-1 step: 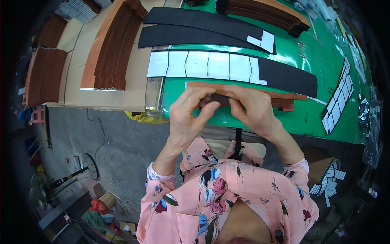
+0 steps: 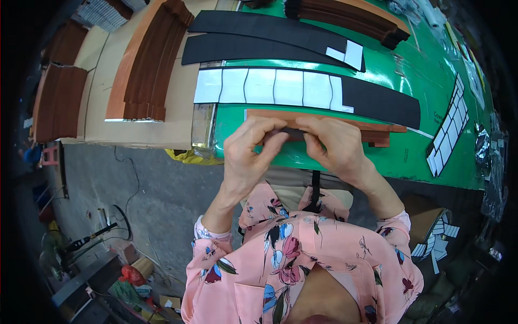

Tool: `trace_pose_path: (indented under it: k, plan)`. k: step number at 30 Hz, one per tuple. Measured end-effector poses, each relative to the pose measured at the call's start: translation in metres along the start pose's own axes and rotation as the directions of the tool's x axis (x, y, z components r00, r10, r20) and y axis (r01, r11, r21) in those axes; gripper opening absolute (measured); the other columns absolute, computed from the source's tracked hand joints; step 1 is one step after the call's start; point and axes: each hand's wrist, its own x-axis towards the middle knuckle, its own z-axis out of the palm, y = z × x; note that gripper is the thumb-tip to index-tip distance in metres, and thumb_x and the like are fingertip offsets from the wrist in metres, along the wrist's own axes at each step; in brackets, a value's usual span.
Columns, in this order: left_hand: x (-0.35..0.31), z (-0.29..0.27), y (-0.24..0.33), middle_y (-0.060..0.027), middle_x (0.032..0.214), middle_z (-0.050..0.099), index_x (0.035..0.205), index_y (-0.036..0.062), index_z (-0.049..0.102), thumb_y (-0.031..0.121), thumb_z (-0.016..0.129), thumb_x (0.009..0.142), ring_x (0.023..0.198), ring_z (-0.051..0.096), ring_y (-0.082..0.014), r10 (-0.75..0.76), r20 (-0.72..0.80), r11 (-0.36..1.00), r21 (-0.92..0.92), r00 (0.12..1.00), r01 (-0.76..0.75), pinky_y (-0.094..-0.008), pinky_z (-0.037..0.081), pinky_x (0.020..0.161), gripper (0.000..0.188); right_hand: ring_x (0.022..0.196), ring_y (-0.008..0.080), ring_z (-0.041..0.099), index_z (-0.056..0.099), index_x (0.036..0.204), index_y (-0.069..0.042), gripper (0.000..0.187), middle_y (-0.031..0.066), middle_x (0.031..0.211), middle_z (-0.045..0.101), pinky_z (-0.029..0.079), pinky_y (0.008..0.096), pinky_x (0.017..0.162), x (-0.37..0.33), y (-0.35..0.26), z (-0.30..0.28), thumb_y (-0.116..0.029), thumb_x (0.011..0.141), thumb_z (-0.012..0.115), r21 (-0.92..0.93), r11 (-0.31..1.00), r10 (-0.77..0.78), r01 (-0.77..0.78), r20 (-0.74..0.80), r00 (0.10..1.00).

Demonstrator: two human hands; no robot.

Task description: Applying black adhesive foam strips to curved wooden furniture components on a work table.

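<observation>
A small black piece [image 2: 293, 133], perhaps foam, spans the gap between my two hands above the front of the green table [image 2: 324, 162]. My left hand [image 2: 245, 148] pinches its left end between thumb and fingers. At its other end, my right hand [image 2: 337, 143] is closed with thumb and fingertips on it. Just behind and beneath my fingers lies a long reddish-brown moulded strip [image 2: 377, 127], partly covered by both hands. Beyond that strip is a curved black sheet [image 2: 383, 100], its left part covered by white backing pieces [image 2: 259, 86].
More black curved sheets [image 2: 259, 48] lie farther back. Brown mouldings [image 2: 143, 70] stack on cardboard [image 2: 181, 119] at left, another stack [image 2: 350, 21] at the far edge. A black strip with white pads [image 2: 450, 127] rests at right. A bin [image 2: 431, 216] with white scraps stands below.
My left thumb has closed up toward the fingers on the black piece. The right hand and the things on the table look the same apart from a slight view shift.
</observation>
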Motion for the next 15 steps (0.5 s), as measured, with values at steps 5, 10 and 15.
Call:
trace_pose_path:
  k: [5,10,15]
  plan:
    - [0.004,0.003,0.001,-0.0066,0.081,0.060,0.086,-0.0027,0.060,-0.007,0.065,0.074,0.068,0.053,-0.0131,0.023,0.188,0.998,-0.064,0.982,-0.011,-0.0239,0.042,0.059,0.014,0.069,0.0229,0.064,0.063,0.105,-0.002,0.029,0.0106,0.082,0.065,0.050,0.0318,0.061,-0.013,0.003,-0.033,-0.005,0.076,0.067,0.289,0.900,0.240,-0.325,0.294,0.925]
    - [0.008,0.025,0.011,-0.0082,0.077,0.059,0.082,0.0012,0.060,-0.007,0.067,0.066,0.069,0.056,-0.0222,0.346,0.249,0.921,0.092,0.905,-0.377,-0.0300,0.042,0.061,0.019,0.082,0.0196,0.064,0.066,0.103,0.000,0.030,0.0113,0.090,0.067,0.049,0.0300,0.071,-0.025,0.012,-0.062,-0.014,0.077,0.070,0.447,0.664,0.291,-0.599,0.583,0.758]
    - [0.019,0.056,0.026,-0.0061,0.076,0.058,0.082,0.0037,0.062,0.003,0.070,0.066,0.069,0.055,-0.0221,0.467,0.355,0.838,0.115,0.810,-0.534,-0.0313,0.039,0.061,0.018,0.079,0.0215,0.064,0.066,0.096,0.000,0.024,0.0097,0.087,0.066,0.050,0.0304,0.068,-0.052,0.018,-0.088,-0.011,0.075,0.071,0.405,0.713,0.355,-0.572,0.494,0.793]
